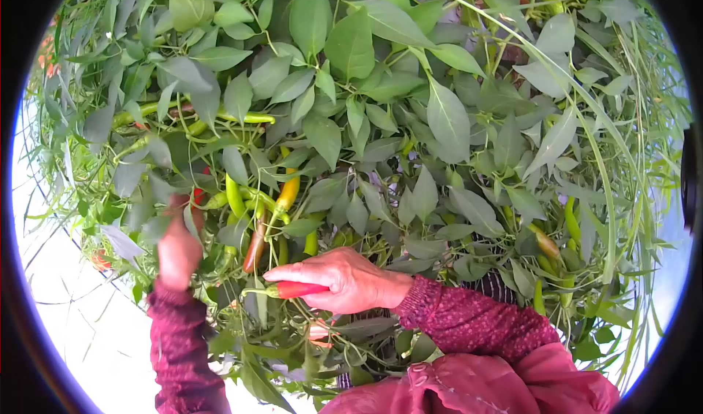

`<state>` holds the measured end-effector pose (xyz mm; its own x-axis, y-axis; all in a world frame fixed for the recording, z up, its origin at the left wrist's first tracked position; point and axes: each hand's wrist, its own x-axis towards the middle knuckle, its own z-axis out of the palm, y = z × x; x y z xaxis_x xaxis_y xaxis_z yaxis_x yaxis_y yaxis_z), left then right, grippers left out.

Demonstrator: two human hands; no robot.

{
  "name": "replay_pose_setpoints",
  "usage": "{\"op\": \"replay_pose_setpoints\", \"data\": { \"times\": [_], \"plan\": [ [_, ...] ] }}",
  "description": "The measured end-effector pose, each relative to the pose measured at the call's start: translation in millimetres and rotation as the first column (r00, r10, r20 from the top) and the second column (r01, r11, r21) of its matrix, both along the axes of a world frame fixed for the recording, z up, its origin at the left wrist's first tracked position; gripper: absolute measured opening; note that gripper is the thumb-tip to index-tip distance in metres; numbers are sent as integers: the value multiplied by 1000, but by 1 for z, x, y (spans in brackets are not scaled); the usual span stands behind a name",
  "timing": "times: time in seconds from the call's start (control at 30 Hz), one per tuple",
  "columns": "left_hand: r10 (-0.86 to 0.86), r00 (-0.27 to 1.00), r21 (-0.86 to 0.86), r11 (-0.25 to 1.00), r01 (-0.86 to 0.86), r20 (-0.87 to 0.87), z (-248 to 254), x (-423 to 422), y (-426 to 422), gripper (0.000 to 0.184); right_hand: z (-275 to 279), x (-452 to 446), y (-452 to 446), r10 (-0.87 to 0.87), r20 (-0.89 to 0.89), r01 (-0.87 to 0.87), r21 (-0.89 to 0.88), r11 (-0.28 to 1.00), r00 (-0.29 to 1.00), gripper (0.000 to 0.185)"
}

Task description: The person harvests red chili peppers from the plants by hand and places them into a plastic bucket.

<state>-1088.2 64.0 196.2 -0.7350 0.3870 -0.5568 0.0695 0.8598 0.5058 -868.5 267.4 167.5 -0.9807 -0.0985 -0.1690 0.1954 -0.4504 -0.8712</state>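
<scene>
We located the right hand (pixel 340 278) at the lower middle of the pepper plant (pixel 355 44), grasping a red pepper (pixel 296 289). We noted that the pepper lay across the hand just below the extended forefinger, its green cap and stem directed toward the plant's left edge. We could not see the tip, which the hand covered; the thumb was likewise hard to make out.

We found the left hand (pixel 179 249) near the plant's left edge, its fingers extended into the foliage. Motion blur and leaves obscured the fingertips, so we could not tell whether this hand was released or clenched. Just beside it we identified a second red pepper (pixel 198 194), partly hidden by leaves; contact could not be confirmed.

Between the two hands we recorded a hanging brownish pepper (pixel 255 243), a yellow-orange pepper (pixel 288 191) above it, and a green pepper (pixel 234 196) to their left. Farther out, near the lower right corner of the plant, we observed an orange-brown pepper (pixel 545 244) among leaves. We saw both sleeves (pixel 476 319) in part only, the left one cut off at the bottom.
</scene>
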Motion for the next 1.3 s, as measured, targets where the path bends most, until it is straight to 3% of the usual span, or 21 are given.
{"op": "replay_pose_setpoints", "data": {
  "times": [0.03, 0.1, 0.17, 0.23, 0.3, 0.33, 0.37, 0.43, 0.47, 0.5, 0.57, 0.63, 0.7, 0.77, 0.83, 0.9, 0.93, 1.03, 1.1, 1.27, 1.3],
  "plan": [
    [-511, 848, -402, 812, 423, -139, 47, -11, 12, 26, 4, 0, -1, -6, -15, 6, -8, 1000, 1000, 57],
    [-479, 875, -517, 732, 444, 73, 101, 3, 44, 24, 8, -2, 2, 29, 81, -12, -202, 979, 996, 53],
    [-364, 930, -655, 691, 305, 50, 134, 9, 55, 21, 11, -4, 6, -113, 205, 174, -310, 935, 972, 44],
    [-267, 958, -567, 776, 278, 105, 173, 22, 80, 18, 8, -3, 12, -107, 410, 282, -396, 874, 906, 42],
    [-475, 871, -431, 765, 478, 122, 194, 38, 100, 21, 1, -6, 15, -230, 326, 353, -396, 847, 917, 41],
    [-371, 886, -441, 770, 461, 278, 201, 42, 115, 24, 5, -8, 20, -242, 299, 348, -381, 857, 923, 42],
    [-562, 784, -354, 700, 620, 264, 194, 44, 133, 27, 9, -11, 26, -256, 267, 343, -364, 866, 929, 42],
    [-604, 709, -273, 659, 701, 363, 169, 40, 145, 27, 9, -14, 32, -239, 57, 245, -299, 922, 969, 44],
    [-629, 664, -270, 612, 743, 403, 157, 40, 157, 25, 11, -15, 36, -114, 54, 126, -382, 915, 992, 47],
    [-653, 619, -261, 567, 781, 436, 143, 39, 167, 25, 7, -13, 29, -190, -27, 183, -156, 971, 981, 45],
    [-614, 666, -136, 684, 717, 423, 120, 31, 179, 22, 4, -6, 28, 41, 162, -4, -223, 975, 986, 42],
    [-652, 557, 36, 665, 746, 515, 103, 9, 185, 19, 7, -4, 27, 50, 251, 34, -318, 947, 967, 41],
    [-722, 537, 207, 661, 722, 436, 76, -17, 196, 13, 11, -4, 29, 178, 505, 168, -565, 808, 844, 41],
    [-685, 718, 78, 728, 682, 124, 46, -34, 206, 14, -5, -1, 17, -29, 434, 183, -319, 930, 901, 42],
    [-801, 593, -57, 597, 800, -83, 5, -50, 209, 18, -9, 4, 6, -41, 460, 201, -304, 931, 887, 40],
    [-850, 479, -262, 422, 868, 219, -12, -51, 202, 22, -11, 4, 4, -40, 476, 201, -292, 935, 879, 39],
    [-911, 315, -319, 225, 920, 266, -17, -51, 192, 23, -12, 5, 5, -54, 490, 222, -291, 931, 870, 36],
    [-955, 244, -276, 192, 942, 168, 5, -48, 166, 21, -18, 4, 5, -80, 534, 303, -344, 889, 842, 29],
    [-945, 225, -311, 146, 939, 237, 18, -45, 156, 19, -21, -2, 7, -185, 604, 434, -298, 850, 775, 30],
    [-994, 72, -345, 39, 938, 86, 37, -39, 132, 22, -16, -8, 18, -151, 650, 462, -339, 819, 745, 32],
    [-996, 48, -337, 19, 941, 79, 41, -38, 130, 22, -19, -7, 11, -235, 572, 434, -240, 868, 786, 34]
  ]
}}
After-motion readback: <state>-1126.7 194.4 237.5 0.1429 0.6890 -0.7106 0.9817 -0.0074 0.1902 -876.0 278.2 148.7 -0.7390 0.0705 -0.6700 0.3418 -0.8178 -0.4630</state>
